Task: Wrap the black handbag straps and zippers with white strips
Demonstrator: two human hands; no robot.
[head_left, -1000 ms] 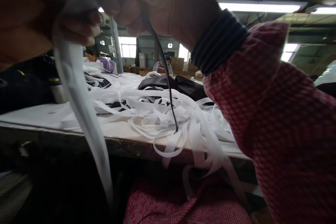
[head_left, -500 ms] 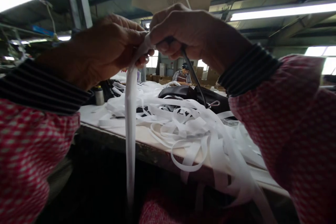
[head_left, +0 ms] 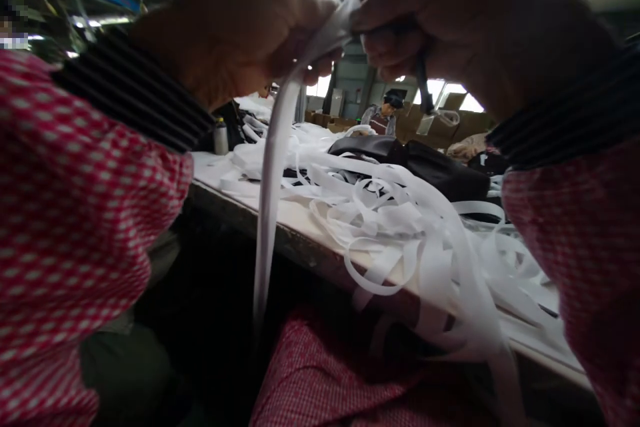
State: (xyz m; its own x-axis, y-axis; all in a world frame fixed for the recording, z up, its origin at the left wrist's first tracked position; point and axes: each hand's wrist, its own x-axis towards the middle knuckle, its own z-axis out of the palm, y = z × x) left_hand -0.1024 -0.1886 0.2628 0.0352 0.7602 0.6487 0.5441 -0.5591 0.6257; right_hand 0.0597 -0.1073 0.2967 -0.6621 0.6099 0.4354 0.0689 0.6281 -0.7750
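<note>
High in the view, my left hand [head_left: 260, 27] pinches a long white strip [head_left: 276, 153] near its upper end. The strip has a line running along its length and hangs down past the table edge. My right hand [head_left: 440, 13] is closed close beside it, its fingertips at the strip's top end. A dark narrow cord-like piece [head_left: 423, 83] comes out from under my right fingers, with a pale metal-looking loop [head_left: 447, 118] at its end. The fingers hide how the cord and strip meet.
Tangled white strips [head_left: 395, 213] cover much of the table [head_left: 295, 213] and spill over its front edge. Black bags or cases [head_left: 445, 170] lie behind them. A small bottle [head_left: 221, 137] stands at left. Another person [head_left: 383, 117] sits farther back among cardboard boxes.
Both hands have come up and right in the view, the white strip with them. The dark cord with its loop has swung up and to the right. The background has shifted with the camera.
</note>
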